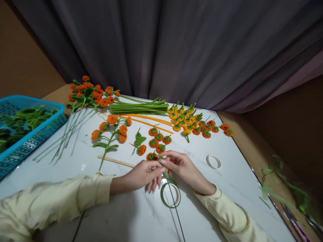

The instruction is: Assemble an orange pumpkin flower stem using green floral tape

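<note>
My left hand [148, 173] and my right hand [183, 168] meet over the white table, fingertips pinched together at the top of a thin green wire stem [176, 203]. The stem slants down toward the table's near edge. A small bit of green shows between the fingertips; its exact shape is hidden. Just below my hands lies a roll of green tape [162, 198], with the stem crossing over it. Orange pipe-cleaner persimmons [153, 143] with green caps lie just beyond my fingers. A wooden stick [118, 162] runs partly behind my left hand.
A blue basket [54, 122] of green leaves stands left. Behind are a finished orange-fruited branch [111, 137], a bundle of green pipe cleaners [138, 107] and yellow-orange persimmons [186, 117]. A white tape roll [214, 162] lies right. A dark curtain [156, 47] hangs behind the table.
</note>
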Available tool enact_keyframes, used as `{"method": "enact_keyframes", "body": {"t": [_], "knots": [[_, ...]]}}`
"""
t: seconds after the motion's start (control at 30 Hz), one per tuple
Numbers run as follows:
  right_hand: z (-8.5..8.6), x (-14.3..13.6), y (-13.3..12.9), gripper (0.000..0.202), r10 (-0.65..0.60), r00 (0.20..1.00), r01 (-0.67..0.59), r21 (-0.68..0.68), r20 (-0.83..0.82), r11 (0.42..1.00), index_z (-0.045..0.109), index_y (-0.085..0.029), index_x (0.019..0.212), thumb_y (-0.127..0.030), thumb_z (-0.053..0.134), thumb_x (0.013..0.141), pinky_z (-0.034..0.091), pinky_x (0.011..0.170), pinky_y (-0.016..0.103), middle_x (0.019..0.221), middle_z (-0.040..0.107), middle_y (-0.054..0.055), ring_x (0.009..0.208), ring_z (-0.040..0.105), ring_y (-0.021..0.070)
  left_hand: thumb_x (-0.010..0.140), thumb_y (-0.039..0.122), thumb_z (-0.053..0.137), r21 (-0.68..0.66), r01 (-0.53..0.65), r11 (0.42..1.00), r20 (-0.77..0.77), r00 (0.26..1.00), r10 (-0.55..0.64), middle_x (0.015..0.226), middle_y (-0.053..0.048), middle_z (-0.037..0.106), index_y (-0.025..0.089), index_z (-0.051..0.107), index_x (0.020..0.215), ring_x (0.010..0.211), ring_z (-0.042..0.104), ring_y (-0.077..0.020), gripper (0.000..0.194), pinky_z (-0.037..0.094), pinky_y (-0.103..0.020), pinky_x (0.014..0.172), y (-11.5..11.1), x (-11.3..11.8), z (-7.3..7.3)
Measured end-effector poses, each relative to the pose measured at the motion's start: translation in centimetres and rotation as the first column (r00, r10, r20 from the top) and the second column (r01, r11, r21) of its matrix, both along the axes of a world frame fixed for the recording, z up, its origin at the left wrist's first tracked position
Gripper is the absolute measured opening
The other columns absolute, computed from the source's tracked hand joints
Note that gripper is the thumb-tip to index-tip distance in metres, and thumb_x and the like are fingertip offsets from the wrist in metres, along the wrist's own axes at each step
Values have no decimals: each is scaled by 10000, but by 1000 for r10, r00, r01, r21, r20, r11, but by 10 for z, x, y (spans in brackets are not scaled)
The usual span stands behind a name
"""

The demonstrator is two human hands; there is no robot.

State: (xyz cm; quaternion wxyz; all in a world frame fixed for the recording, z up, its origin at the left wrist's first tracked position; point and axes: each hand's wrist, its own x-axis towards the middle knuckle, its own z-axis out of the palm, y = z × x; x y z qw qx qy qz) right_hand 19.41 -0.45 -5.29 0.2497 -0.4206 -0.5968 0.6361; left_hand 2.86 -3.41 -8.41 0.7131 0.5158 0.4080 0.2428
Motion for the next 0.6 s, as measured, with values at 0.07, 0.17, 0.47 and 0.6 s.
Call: {"method": "enact_keyframes", "body": {"t": [0.07, 0.17, 0.47, 0.6], "knots": [[0, -1, 0, 418, -2, 1000, 2, -2, 12, 1000, 630, -137, 958, -505, 636, 759, 371, 535, 238, 620, 515, -25, 538, 439, 90, 792, 570, 511, -3, 3, 1000, 5, 1000, -3, 530, 24, 548, 154, 472, 704, 371, 489, -67, 428, 378, -164, 334, 1, 0, 0], [1, 0, 1, 446, 23, 1000, -23, -8, 18, 1000, 606, -144, 1000, -522, 623, 763, 393, 572, 247, 652, 524, -21, 571, 464, 100, 791, 560, 520, -7, 1, 1000, 7, 1000, -1, 511, 28, 539, 154, 471, 695, 363, 483, -67, 420, 373, -164, 331, 1, -1, 1], [3, 17, 5, 440, 303, 950, -311, -243, -71, 919, 508, -168, 956, -436, 729, 685, 425, 649, 250, 671, 573, -36, 645, 565, 110, 778, 573, 531, -15, -11, 1000, 26, 1000, 11, 513, 30, 549, 157, 468, 710, 371, 500, -69, 427, 374, -154, 329, 1, -1, 3], [0, 20, 4, 340, 327, 945, -319, -217, -1, 922, 550, -151, 860, -376, 737, 687, 383, 549, 215, 548, 536, -62, 520, 492, 80, 790, 564, 523, 4, 11, 1000, 1, 1000, -11, 516, 28, 543, 154, 467, 683, 370, 492, -64, 427, 367, -150, 327, -1, -1, 5]]}}
